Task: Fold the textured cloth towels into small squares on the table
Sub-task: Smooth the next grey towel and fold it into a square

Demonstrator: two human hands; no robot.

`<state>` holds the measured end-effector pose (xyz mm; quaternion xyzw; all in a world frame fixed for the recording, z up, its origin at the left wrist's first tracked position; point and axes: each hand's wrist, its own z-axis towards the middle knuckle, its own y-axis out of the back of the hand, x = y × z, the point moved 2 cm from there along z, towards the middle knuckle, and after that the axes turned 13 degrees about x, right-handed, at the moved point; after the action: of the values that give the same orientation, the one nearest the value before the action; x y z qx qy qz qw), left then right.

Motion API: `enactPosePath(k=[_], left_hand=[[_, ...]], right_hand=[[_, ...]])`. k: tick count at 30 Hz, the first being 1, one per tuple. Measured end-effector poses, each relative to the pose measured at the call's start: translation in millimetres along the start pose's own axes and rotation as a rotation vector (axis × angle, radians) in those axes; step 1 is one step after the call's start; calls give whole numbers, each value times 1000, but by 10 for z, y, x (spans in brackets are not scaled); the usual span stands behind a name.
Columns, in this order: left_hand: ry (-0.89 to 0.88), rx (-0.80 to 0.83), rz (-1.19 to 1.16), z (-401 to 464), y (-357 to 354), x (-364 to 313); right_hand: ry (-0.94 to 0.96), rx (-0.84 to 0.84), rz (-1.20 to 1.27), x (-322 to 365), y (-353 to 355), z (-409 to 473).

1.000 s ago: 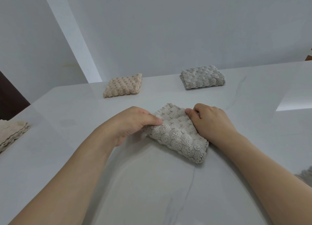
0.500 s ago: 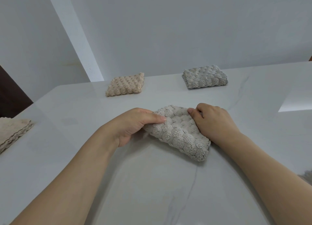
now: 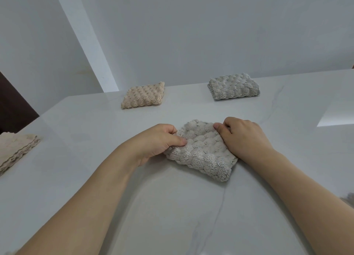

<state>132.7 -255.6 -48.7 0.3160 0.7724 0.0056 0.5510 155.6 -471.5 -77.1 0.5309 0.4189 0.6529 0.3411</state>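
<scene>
A pale grey bubble-textured towel, folded into a small thick square, lies on the white marble table in front of me. My left hand pinches its left edge, thumb on top. My right hand grips its right edge, thumb pressed on the far corner. Two folded towels rest further back: a beige one at the left and a grey one at the right.
A stack of flat beige towels lies at the table's left edge. A bit of another cloth shows at the right edge of view. A white wall rises behind the table's far edge.
The towel's left side has lifted slightly off the table in my left hand, and both hands with the towel have shifted a little to the right.
</scene>
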Motion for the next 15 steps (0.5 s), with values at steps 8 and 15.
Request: enactPosePath(k=[8, 15], left_hand=[[13, -377, 1204, -241, -316, -406], [-107, -70, 1141, -459, -805, -584]], right_hand=[[18, 0, -21, 13, -13, 1], [34, 4, -5, 30, 12, -6]])
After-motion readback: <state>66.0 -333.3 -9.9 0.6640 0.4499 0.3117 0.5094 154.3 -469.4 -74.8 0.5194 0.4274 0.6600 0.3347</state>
